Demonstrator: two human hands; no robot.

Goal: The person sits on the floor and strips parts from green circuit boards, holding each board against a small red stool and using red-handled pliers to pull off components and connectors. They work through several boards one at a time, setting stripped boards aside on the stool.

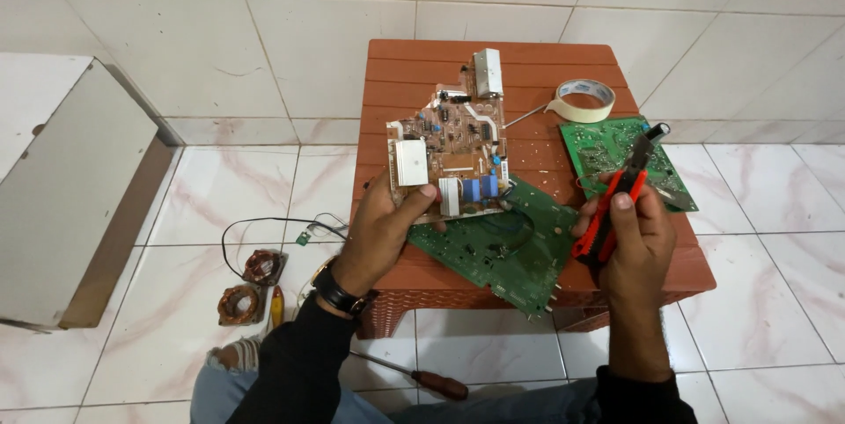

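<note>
Screwdriver is lying on the floor by my knees. My left hand is gripping the brown circuit board at the table's front-left edge; my right hand is clamping red-handled pliers over the front-right edge, green boards underneath.

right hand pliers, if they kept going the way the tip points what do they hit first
The pliers in the right hand point up and away, so they would probably meet the far green circuit board first, with the tape roll beyond it. Depth is unclear; the tip may already hover over that board.
</note>
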